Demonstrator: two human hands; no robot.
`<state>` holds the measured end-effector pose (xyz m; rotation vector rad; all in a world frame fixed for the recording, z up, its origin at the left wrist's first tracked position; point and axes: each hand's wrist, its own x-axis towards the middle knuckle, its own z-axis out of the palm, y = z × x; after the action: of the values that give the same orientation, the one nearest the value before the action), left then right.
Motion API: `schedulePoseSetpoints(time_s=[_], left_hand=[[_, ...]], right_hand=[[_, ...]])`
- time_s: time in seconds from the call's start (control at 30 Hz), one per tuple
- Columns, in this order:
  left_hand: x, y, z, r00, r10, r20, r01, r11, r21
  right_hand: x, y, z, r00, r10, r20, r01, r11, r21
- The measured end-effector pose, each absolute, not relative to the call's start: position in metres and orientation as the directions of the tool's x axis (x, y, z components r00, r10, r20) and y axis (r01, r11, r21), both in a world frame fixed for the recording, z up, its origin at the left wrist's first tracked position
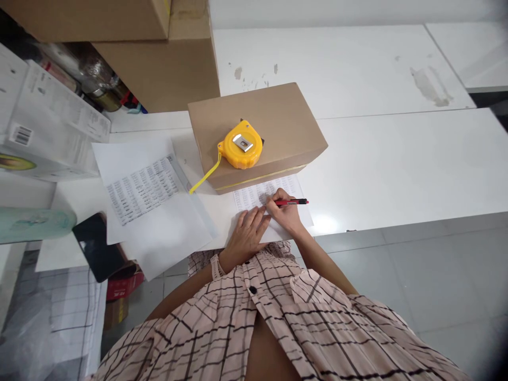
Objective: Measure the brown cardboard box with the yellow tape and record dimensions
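Note:
My right hand (283, 211) grips a red pen (291, 201) with its tip on a printed sheet (257, 194) at the near edge of the white table (397, 164). My left hand (248, 233) lies flat on the same sheet, fingers stretched out, just left of the pen hand. Right behind the sheet stands a small cardboard box (278, 121) with a yellow tape measure (240, 144) on its lid; the tape's yellow strap hangs over the box's left side.
More printed sheets (143, 190) lie to the left, with a black phone (97, 246) at the table's edge. A white carton (43, 121) and a pale green bottle (35, 223) sit far left. Large cardboard boxes (166, 69) stand behind. Grey floor lies below right.

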<state>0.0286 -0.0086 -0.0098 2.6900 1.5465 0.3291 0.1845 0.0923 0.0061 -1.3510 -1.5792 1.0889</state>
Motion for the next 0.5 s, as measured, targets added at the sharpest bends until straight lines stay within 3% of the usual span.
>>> schedulePoseSetpoints(time_s=[0.5], left_hand=[[0.0284,-0.0088,-0.0105,0.48,0.857,0.187,0.85,-0.507,0.142]], right_hand=[[0.1847,0.0927,0.0075,-0.135,0.99,0.03,0.325,0.072,-0.943]])
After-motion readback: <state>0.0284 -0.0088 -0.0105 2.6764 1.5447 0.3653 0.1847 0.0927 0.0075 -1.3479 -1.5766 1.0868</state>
